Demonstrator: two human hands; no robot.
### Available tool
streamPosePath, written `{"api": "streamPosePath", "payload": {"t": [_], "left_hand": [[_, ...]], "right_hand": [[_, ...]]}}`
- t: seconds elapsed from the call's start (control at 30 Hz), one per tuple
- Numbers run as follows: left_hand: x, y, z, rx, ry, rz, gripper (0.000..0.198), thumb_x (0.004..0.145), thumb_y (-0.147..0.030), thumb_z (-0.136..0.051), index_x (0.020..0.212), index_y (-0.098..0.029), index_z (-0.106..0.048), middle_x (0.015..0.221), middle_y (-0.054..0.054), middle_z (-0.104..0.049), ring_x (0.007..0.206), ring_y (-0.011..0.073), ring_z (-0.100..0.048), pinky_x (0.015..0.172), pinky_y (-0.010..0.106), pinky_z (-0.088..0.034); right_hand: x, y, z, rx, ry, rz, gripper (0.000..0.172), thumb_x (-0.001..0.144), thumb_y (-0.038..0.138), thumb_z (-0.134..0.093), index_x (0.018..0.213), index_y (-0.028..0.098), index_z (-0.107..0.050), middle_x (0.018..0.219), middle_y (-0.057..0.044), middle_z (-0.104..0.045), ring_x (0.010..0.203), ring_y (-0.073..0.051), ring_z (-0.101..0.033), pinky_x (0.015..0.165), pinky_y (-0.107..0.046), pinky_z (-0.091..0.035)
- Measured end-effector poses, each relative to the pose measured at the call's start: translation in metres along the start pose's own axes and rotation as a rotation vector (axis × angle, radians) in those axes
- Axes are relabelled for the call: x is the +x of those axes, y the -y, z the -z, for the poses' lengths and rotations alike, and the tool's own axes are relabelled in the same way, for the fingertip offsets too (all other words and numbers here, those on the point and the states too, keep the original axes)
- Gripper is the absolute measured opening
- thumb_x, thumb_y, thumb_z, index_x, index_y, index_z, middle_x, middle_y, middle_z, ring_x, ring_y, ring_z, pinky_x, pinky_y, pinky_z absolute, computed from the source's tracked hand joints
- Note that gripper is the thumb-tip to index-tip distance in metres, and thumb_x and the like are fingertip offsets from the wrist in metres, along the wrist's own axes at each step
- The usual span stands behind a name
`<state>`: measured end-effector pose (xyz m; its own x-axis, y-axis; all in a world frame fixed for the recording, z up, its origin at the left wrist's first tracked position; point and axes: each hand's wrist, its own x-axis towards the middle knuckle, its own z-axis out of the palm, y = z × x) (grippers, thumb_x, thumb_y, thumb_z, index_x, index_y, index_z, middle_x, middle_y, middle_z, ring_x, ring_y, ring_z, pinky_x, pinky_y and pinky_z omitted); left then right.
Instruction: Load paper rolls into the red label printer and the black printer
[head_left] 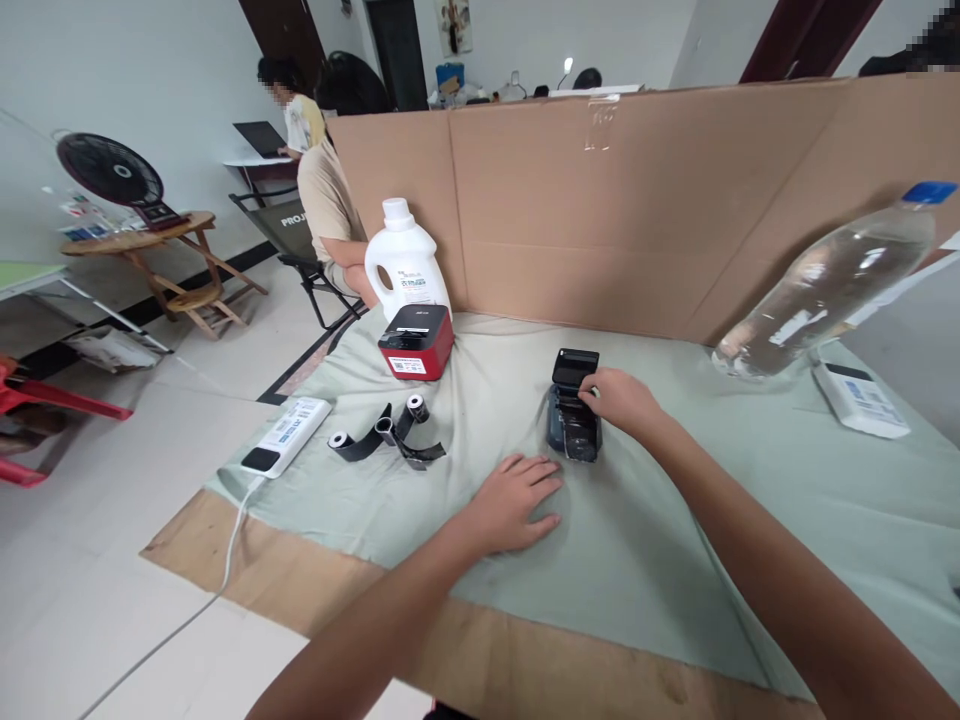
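Note:
A small black device (574, 405) stands on the pale green cloth with its lid raised, and a dark glossy strip (580, 430) hangs over its front. My right hand (619, 400) reaches in from the right, its fingers pinched at the device's opening; what lies between the fingertips is too small to make out. Flat on the cloth in front of the device rests my left hand (516, 503), fingers spread, holding nothing. Several rolls of black strip (384, 430) lie to the left. Behind them are a red and black box (417, 345) and a white jug (405, 255).
A cardboard panel (555, 215) lines the back. At right, a large water bottle (832, 280) leans beside a white power strip (862, 400). Another white power strip (286, 437) with a cable is at left. Seated people (330, 195) are beyond the table.

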<state>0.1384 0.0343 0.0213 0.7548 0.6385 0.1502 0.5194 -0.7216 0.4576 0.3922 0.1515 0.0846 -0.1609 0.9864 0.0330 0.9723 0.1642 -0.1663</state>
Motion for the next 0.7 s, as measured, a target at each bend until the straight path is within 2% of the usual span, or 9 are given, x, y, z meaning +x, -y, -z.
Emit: {"api": "streamPosePath", "payload": {"t": [0.07, 0.17, 0.3, 0.4, 0.5, 0.6, 0.7], "left_hand": [[0.000, 0.000, 0.000, -0.004, -0.003, 0.000, 0.050, 0.097, -0.045, -0.059, 0.142, -0.024, -0.057, 0.157, 0.007, -0.052, 0.148, 0.0260, -0.044, 0.125, 0.049, -0.028], [0.000, 0.000, 0.001, -0.009, -0.007, -0.006, 0.049, 0.097, -0.046, -0.057, 0.142, -0.025, -0.057, 0.156, 0.006, -0.053, 0.148, 0.0250, -0.044, 0.126, 0.048, -0.027], [0.000, 0.001, 0.002, 0.000, -0.014, -0.011, 0.049, 0.097, -0.046, -0.058, 0.141, -0.024, -0.058, 0.155, 0.006, -0.054, 0.146, 0.0249, -0.046, 0.126, 0.047, -0.027], [0.000, 0.001, 0.003, 0.008, -0.009, -0.012, 0.049, 0.097, -0.047, -0.058, 0.141, -0.024, -0.058, 0.155, 0.006, -0.054, 0.146, 0.0251, -0.045, 0.126, 0.046, -0.027], [0.001, 0.003, 0.004, 0.007, -0.006, -0.013, 0.048, 0.098, -0.047, -0.057, 0.140, -0.024, -0.059, 0.156, 0.006, -0.053, 0.146, 0.0243, -0.045, 0.126, 0.046, -0.028], [0.001, 0.004, 0.004, -0.002, -0.008, -0.011, 0.047, 0.098, -0.047, -0.057, 0.139, -0.024, -0.060, 0.155, 0.004, -0.054, 0.145, 0.0235, -0.046, 0.125, 0.045, -0.028], [0.001, 0.005, 0.005, -0.009, -0.008, -0.012, 0.046, 0.098, -0.046, -0.058, 0.138, -0.024, -0.061, 0.155, 0.005, -0.054, 0.144, 0.0238, -0.047, 0.125, 0.045, -0.029]], "right_hand": [[0.008, 0.007, 0.003, -0.107, 0.191, -0.043, 0.022, 0.088, 0.029, -0.062, 0.103, 0.023, -0.078, 0.116, -0.012, -0.073, 0.104, -0.027, -0.067, 0.075, -0.032, -0.046], [0.022, 0.013, 0.003, -0.173, 0.321, -0.067, 0.028, 0.083, 0.029, -0.069, 0.109, 0.021, -0.077, 0.115, -0.015, -0.073, 0.104, -0.031, -0.068, 0.076, -0.034, -0.048], [0.028, 0.005, 0.004, -0.171, 0.296, 0.026, 0.026, 0.083, 0.029, -0.069, 0.105, 0.017, -0.075, 0.115, -0.017, -0.071, 0.106, -0.030, -0.067, 0.082, -0.034, -0.049], [0.028, -0.011, 0.008, -0.067, 0.234, 0.141, 0.020, 0.086, 0.028, -0.063, 0.098, 0.016, -0.073, 0.105, -0.014, -0.072, 0.096, -0.027, -0.068, 0.081, -0.032, -0.050], [0.031, -0.025, 0.010, 0.024, 0.224, 0.131, 0.021, 0.090, 0.022, -0.051, 0.092, 0.018, -0.071, 0.096, -0.010, -0.073, 0.088, -0.023, -0.068, 0.078, -0.032, -0.050], [0.034, -0.026, 0.006, 0.031, 0.261, 0.130, 0.024, 0.089, 0.023, -0.054, 0.100, 0.019, -0.074, 0.102, -0.009, -0.075, 0.094, -0.024, -0.068, 0.083, -0.033, -0.051], [0.033, -0.015, 0.000, -0.029, 0.270, 0.152, 0.031, 0.085, 0.028, -0.065, 0.112, 0.019, -0.076, 0.111, -0.012, -0.072, 0.100, -0.026, -0.067, 0.088, -0.033, -0.052]]}}
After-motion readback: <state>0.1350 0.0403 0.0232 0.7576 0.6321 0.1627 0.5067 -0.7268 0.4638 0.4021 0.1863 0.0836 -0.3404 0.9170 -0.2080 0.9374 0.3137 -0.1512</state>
